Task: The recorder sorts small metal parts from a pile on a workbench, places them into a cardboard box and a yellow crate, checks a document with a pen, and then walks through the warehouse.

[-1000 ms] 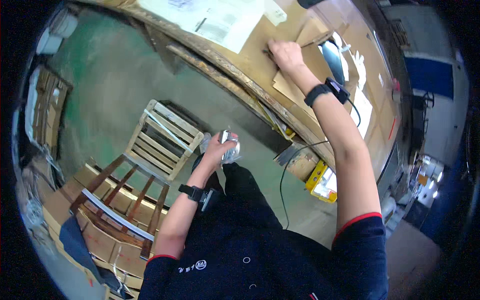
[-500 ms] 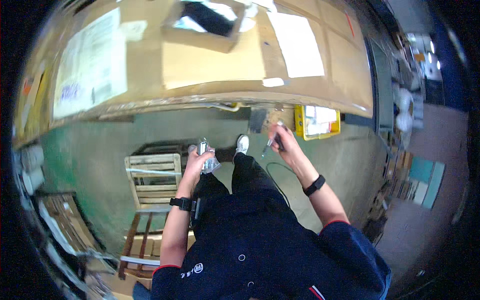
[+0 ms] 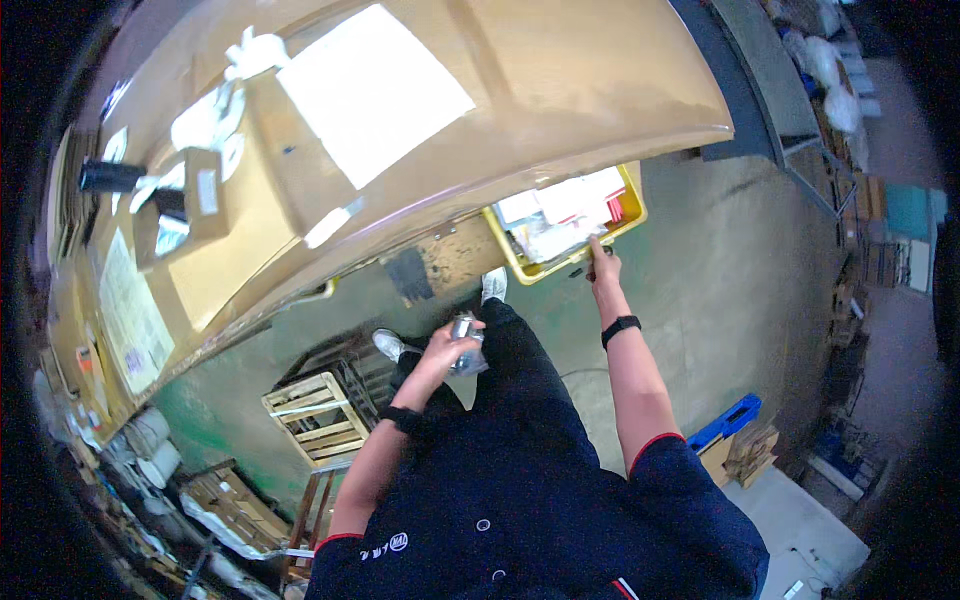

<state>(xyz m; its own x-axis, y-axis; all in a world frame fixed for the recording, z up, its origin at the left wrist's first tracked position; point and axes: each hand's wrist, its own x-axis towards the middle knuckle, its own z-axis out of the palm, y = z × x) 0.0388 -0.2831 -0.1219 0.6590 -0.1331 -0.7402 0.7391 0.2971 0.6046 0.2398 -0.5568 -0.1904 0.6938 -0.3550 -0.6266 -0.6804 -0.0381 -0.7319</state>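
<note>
Fingers of my left hand (image 3: 441, 353) are curled around a clear plastic packet (image 3: 468, 360), held in the air out from the near edge of the desk (image 3: 600, 80). That film looks slick, so I judge the packet could slide free and drop to the floor (image 3: 700, 270) if my grip slackens while my attention is on the other side. My right hand (image 3: 605, 270) is by the near edge of the yellow bin (image 3: 548, 270), which sits below the desk's near edge, toward its right corner. A small dark item (image 3: 577, 272) shows beside those fingers; whether they grip it or are closed at all, I cannot tell. It might fall outside the bin if I let go short of the rim, or catch in the loose papers and bags (image 3: 560, 215) inside. My packet looks crumpled, silvery toward its top, with loose transparent film hanging below; its contents are too blurred to name.
</note>
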